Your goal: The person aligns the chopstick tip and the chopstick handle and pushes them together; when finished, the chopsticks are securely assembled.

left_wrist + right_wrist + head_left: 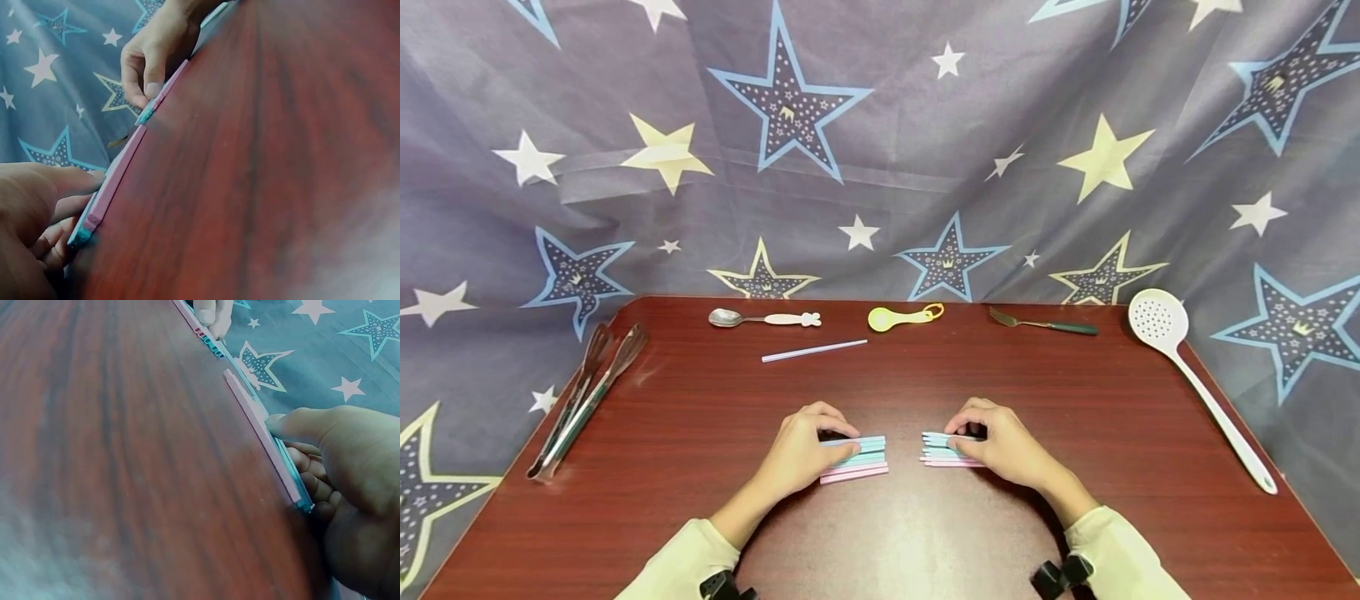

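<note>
Two bundles of short blue and pink straws lie side by side on the table, their ends facing each other across a small gap. The left bundle of straws [865,458] is under my left hand [811,446], which holds it between thumb and curled fingers. At the other bundle of straws [934,450], my right hand [1003,442] pinches the blue ones with its thumb and fingers. In the left wrist view a pink straw [119,169] lies along the near side of the bundle. The right wrist view shows a pink straw [262,437] in front of blue ones. My palms hide the outer ends in the head view.
Behind the hands lies a longer lavender straw [814,351]. Along the back are a spoon [765,318], a yellow measuring spoon [904,317] and a fork [1043,323]. Metal tongs [583,404] lie at the left edge, a white skimmer [1198,383] at the right.
</note>
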`<act>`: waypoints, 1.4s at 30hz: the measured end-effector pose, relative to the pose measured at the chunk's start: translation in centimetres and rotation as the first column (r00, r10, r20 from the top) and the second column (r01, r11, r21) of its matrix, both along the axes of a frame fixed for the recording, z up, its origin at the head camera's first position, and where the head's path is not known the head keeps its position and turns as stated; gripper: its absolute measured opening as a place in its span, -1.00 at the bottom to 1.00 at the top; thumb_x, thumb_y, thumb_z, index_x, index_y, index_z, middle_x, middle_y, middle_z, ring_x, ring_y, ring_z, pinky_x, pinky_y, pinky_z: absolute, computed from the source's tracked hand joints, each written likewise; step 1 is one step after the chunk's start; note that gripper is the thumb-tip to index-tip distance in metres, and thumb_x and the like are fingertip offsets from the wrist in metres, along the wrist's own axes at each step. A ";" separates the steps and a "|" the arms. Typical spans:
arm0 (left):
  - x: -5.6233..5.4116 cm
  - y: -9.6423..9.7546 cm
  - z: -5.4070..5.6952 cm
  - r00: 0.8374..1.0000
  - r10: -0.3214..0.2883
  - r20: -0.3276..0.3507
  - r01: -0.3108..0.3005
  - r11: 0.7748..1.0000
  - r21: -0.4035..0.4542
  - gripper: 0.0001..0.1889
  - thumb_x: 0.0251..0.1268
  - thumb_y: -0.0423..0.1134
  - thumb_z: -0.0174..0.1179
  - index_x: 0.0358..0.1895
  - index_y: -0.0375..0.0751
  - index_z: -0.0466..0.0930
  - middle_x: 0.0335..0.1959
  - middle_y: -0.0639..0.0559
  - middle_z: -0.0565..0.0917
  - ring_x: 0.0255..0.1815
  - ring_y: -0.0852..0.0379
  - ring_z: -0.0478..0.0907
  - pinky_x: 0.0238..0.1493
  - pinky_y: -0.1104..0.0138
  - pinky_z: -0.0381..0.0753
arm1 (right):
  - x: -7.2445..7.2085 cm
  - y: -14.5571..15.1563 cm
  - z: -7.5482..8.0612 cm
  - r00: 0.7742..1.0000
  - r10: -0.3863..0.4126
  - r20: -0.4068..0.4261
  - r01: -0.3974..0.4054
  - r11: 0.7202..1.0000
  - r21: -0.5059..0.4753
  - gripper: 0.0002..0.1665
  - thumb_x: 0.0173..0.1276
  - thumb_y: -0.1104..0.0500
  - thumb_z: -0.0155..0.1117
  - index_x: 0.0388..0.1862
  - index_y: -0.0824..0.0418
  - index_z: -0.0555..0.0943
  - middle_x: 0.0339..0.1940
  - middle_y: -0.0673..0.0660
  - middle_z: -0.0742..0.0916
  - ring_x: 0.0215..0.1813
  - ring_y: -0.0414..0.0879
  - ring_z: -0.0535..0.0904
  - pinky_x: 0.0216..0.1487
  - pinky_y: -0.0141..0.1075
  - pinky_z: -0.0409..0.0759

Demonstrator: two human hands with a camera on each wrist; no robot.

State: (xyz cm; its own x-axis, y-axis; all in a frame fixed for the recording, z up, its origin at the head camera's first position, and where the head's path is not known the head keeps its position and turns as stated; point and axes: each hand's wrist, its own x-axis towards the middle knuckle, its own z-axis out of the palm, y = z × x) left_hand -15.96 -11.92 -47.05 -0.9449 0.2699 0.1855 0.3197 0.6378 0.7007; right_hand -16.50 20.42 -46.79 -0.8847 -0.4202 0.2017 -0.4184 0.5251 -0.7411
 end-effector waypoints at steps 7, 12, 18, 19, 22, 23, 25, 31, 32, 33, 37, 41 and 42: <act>-0.3 0.1 0.3 0.999 0.014 0.039 -0.015 1.000 0.008 -0.88 0.03 -0.17 0.58 -0.37 0.18 0.86 -0.30 0.29 0.69 -0.18 0.23 0.61 -0.11 0.35 0.52 | -0.1 0.0 -0.2 1.000 -0.006 0.012 0.006 1.000 -0.005 -0.81 0.27 0.26 0.52 -0.27 -0.04 0.75 -0.33 -0.13 0.66 -0.24 -0.25 0.52 -0.19 -0.39 0.53; -0.3 0.2 0.3 0.999 0.026 0.032 -0.027 0.999 0.028 -0.88 0.02 -0.20 0.58 -0.41 0.18 0.85 -0.32 0.30 0.69 -0.19 0.24 0.62 -0.12 0.36 0.52 | -0.1 0.0 -0.3 1.000 -0.015 -0.005 0.015 1.000 -0.008 -0.82 0.26 0.26 0.53 -0.30 -0.04 0.74 -0.35 -0.14 0.66 -0.24 -0.22 0.54 -0.18 -0.38 0.53; -0.3 0.3 0.4 0.999 0.030 0.023 -0.031 0.999 0.037 -0.88 0.03 -0.20 0.58 -0.41 0.18 0.85 -0.33 0.32 0.69 -0.18 0.25 0.62 -0.10 0.34 0.54 | -0.1 0.0 -0.2 0.999 -0.016 -0.033 0.016 1.000 -0.001 -0.81 0.25 0.28 0.52 -0.32 -0.02 0.74 -0.36 -0.16 0.66 -0.24 -0.21 0.56 -0.17 -0.39 0.55; -0.4 0.3 0.4 0.999 0.029 0.022 -0.029 0.999 0.038 -0.88 0.04 -0.20 0.57 -0.41 0.17 0.85 -0.32 0.32 0.69 -0.18 0.25 0.63 -0.10 0.33 0.55 | -0.1 0.0 -0.1 0.999 -0.016 -0.036 0.016 1.000 0.000 -0.81 0.25 0.28 0.52 -0.32 -0.02 0.74 -0.37 -0.16 0.66 -0.24 -0.21 0.57 -0.17 -0.39 0.55; -0.4 0.4 0.4 1.000 0.022 0.019 -0.023 0.999 0.036 -0.89 0.06 -0.19 0.56 -0.40 0.18 0.85 -0.32 0.32 0.69 -0.16 0.24 0.63 -0.08 0.32 0.56 | -0.1 0.1 0.0 0.999 -0.014 -0.042 0.014 1.000 -0.002 -0.82 0.25 0.30 0.52 -0.33 0.00 0.74 -0.37 -0.16 0.66 -0.25 -0.21 0.56 -0.18 -0.40 0.55; -0.4 0.4 0.4 1.000 0.020 0.020 -0.021 0.999 0.036 -0.90 0.08 -0.19 0.55 -0.40 0.18 0.85 -0.31 0.33 0.69 -0.16 0.24 0.63 -0.07 0.32 0.56 | -0.1 0.2 0.1 0.999 -0.012 -0.044 0.012 1.000 -0.002 -0.82 0.25 0.30 0.51 -0.33 0.01 0.74 -0.37 -0.15 0.66 -0.25 -0.21 0.56 -0.19 -0.40 0.55; -0.5 0.3 0.4 1.000 0.017 0.019 -0.018 0.999 0.039 -0.90 0.11 -0.19 0.54 -0.39 0.19 0.85 -0.31 0.33 0.70 -0.16 0.25 0.64 -0.06 0.33 0.57 | -0.1 0.3 0.2 0.999 -0.005 -0.046 0.004 1.000 -0.006 -0.83 0.26 0.31 0.50 -0.33 0.03 0.75 -0.37 -0.14 0.67 -0.26 -0.23 0.55 -0.21 -0.40 0.55; -0.8 0.0 0.8 1.000 0.019 0.021 -0.020 0.997 0.068 -0.97 0.20 -0.10 0.51 -0.34 0.15 0.84 -0.30 0.34 0.76 -0.18 0.30 0.68 -0.08 0.35 0.61 | -0.4 0.6 1.0 0.996 0.048 -0.078 -0.049 0.999 -0.010 -0.87 0.33 0.32 0.44 -0.30 0.08 0.76 -0.34 -0.12 0.70 -0.27 -0.33 0.54 -0.23 -0.38 0.58; -0.8 -0.1 1.2 0.999 0.018 0.027 -0.020 0.997 0.071 -0.95 0.21 -0.06 0.50 -0.33 0.14 0.84 -0.30 0.34 0.77 -0.20 0.31 0.68 -0.11 0.36 0.61 | -0.5 0.7 1.3 0.995 0.053 -0.090 -0.054 0.998 -0.011 -0.88 0.34 0.31 0.44 -0.30 0.09 0.76 -0.33 -0.12 0.71 -0.26 -0.33 0.55 -0.22 -0.38 0.58; -0.9 -0.1 1.6 0.999 0.017 0.033 -0.020 0.997 0.075 -0.96 0.22 -0.06 0.50 -0.32 0.16 0.84 -0.32 0.34 0.78 -0.25 0.31 0.68 -0.16 0.37 0.61 | -0.6 0.7 1.6 0.993 0.057 -0.105 -0.059 0.998 -0.014 -0.89 0.35 0.31 0.43 -0.29 0.09 0.76 -0.32 -0.12 0.72 -0.25 -0.33 0.55 -0.22 -0.37 0.59; -1.3 0.0 3.7 1.000 -0.004 0.026 0.002 0.996 0.095 -0.90 0.26 0.00 0.46 -0.26 0.14 0.84 -0.40 0.34 0.78 -0.40 0.33 0.60 -0.33 0.41 0.54 | -0.8 0.9 3.2 0.985 0.045 -0.169 -0.053 0.998 -0.041 -0.91 0.39 0.27 0.42 -0.26 0.07 0.76 -0.29 -0.10 0.73 -0.25 -0.31 0.56 -0.25 -0.31 0.59; -1.5 0.3 6.0 0.999 -0.030 -0.024 0.032 0.991 0.127 -0.93 0.25 -0.06 0.47 -0.26 0.13 0.83 -0.46 0.33 0.75 -0.48 0.30 0.52 -0.40 0.40 0.50 | -0.9 0.5 5.1 0.976 0.029 -0.218 -0.049 0.995 -0.084 -0.90 0.39 0.26 0.43 -0.24 0.04 0.76 -0.30 -0.08 0.71 -0.30 -0.29 0.53 -0.33 -0.31 0.54; -1.5 0.4 6.5 0.999 -0.034 -0.034 0.039 0.990 0.138 -0.95 0.25 -0.08 0.47 -0.26 0.14 0.83 -0.47 0.33 0.75 -0.49 0.29 0.50 -0.42 0.40 0.49 | -0.9 0.4 5.6 0.974 0.027 -0.226 -0.050 0.994 -0.096 -0.89 0.39 0.27 0.43 -0.24 0.04 0.76 -0.30 -0.08 0.71 -0.31 -0.28 0.52 -0.35 -0.32 0.52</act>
State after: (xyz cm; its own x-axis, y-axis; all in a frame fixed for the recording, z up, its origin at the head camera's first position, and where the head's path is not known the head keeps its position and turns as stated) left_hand -17.50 -11.50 -40.54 -0.9279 0.2736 0.2534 0.3646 0.5227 0.7706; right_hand -17.38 20.81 -41.23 -0.7957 -0.4201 0.4363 -0.5983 0.4330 -0.6742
